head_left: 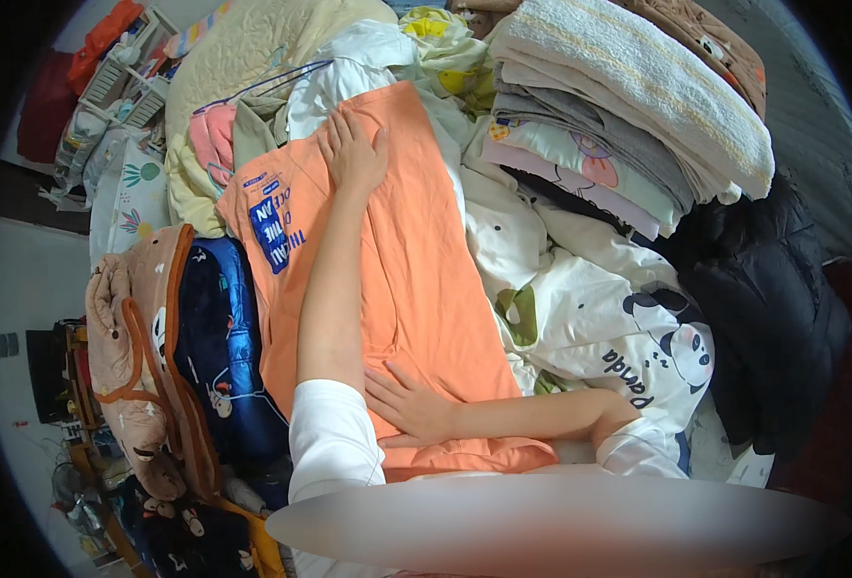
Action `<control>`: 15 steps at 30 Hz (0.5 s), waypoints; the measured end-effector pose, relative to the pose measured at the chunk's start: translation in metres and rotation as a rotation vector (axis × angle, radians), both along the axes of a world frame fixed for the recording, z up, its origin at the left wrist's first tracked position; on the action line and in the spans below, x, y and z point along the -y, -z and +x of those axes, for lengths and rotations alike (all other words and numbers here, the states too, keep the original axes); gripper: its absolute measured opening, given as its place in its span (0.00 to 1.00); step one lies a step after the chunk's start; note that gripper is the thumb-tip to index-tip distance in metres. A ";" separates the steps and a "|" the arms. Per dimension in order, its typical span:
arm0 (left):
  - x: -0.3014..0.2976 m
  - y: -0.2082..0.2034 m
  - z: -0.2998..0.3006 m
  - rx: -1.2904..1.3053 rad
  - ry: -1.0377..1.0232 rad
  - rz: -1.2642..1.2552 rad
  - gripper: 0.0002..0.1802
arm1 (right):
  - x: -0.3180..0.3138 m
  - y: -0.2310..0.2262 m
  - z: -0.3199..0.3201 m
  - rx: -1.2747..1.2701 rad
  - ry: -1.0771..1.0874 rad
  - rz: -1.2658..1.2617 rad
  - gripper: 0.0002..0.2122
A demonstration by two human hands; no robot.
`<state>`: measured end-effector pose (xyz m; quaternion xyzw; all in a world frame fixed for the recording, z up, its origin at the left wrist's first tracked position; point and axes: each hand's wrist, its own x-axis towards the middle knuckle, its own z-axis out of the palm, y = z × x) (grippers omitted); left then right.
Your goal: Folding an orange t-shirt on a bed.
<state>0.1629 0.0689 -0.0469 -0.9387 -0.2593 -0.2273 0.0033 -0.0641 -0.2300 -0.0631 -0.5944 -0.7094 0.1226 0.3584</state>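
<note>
"What are the hands doing over there?"

"Both lie palm-down on an orange shirt (pixel 426 289). The left hand (pixel 354 154) is up near its top edge, flat, fingers a little apart. The right hand (pixel 409 407) is spread out near the bottom, its forearm coming across from the right."

"And neither one is pinching the cloth?"

"Not that I can see; they just rest on it. The shirt is stretched out lengthwise in the middle of the heap, its blue print to the left."

"What's beneath it on the right?"

"A white panda-print cover (pixel 561 299), rumpled. Beyond that is a folded stack with a white towel (pixel 638 77) on top, and a black puffer jacket (pixel 754 299) lies at the far right."

"The left side looks just as full."

"It is: a shiny blue quilted garment (pixel 243 313) near the shirt, then a tan fleece piece (pixel 122 356) with brown-orange trim. A pale yellow quilt (pixel 224 58) lies past the shirt, and white baskets (pixel 106 89) are off in the far left corner."
</note>
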 end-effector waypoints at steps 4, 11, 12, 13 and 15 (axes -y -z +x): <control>-0.003 0.008 0.000 -0.045 -0.010 0.001 0.49 | 0.005 0.002 -0.017 -0.096 -0.109 0.003 0.45; 0.003 -0.020 -0.033 -0.068 0.018 0.026 0.54 | 0.018 -0.031 -0.004 -0.173 -0.330 0.005 0.44; 0.006 -0.025 -0.049 -0.017 0.064 0.046 0.54 | 0.023 -0.043 0.006 -0.273 -0.337 0.029 0.43; 0.013 -0.033 -0.072 -0.026 0.049 0.046 0.54 | 0.031 -0.052 0.016 -0.373 -0.348 0.055 0.42; 0.048 -0.046 -0.110 0.065 0.334 -0.041 0.53 | 0.057 -0.052 0.043 -0.412 -0.233 -0.013 0.41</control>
